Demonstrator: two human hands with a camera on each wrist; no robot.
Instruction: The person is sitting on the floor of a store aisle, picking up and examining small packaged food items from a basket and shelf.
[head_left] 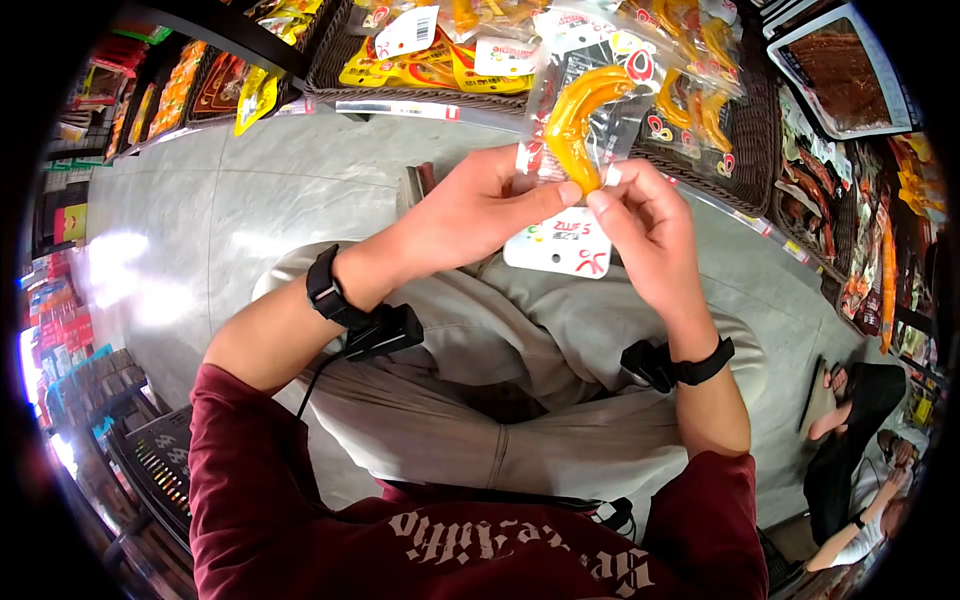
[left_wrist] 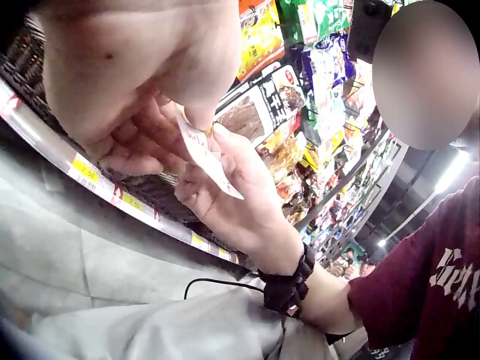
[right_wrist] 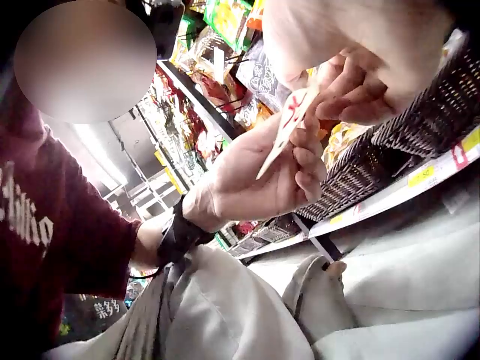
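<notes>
Both hands hold a clear plastic package (head_left: 590, 110) with a curved, glossy yellow-orange food piece inside, in front of the shelf. My left hand (head_left: 480, 205) pinches its lower left edge, thumb toward the middle. On the lower right, my right hand (head_left: 655, 225) pinches it between thumb and curled fingers, the two thumbs nearly meeting. A white card end with red marks (head_left: 557, 243) hangs below the thumbs. In the left wrist view the card (left_wrist: 210, 161) appears edge-on between the hands; the right wrist view shows the card (right_wrist: 289, 127) tilted beside the fingers.
Wicker baskets (head_left: 750, 170) of similar packages line the shelf, with price labels along the shelf edge (head_left: 440, 112). More packaged food stands at right. Grey tiled floor (head_left: 170, 200) lies below. Another person (head_left: 870, 490) is at the lower right, and a dark crate (head_left: 160, 460) at the lower left.
</notes>
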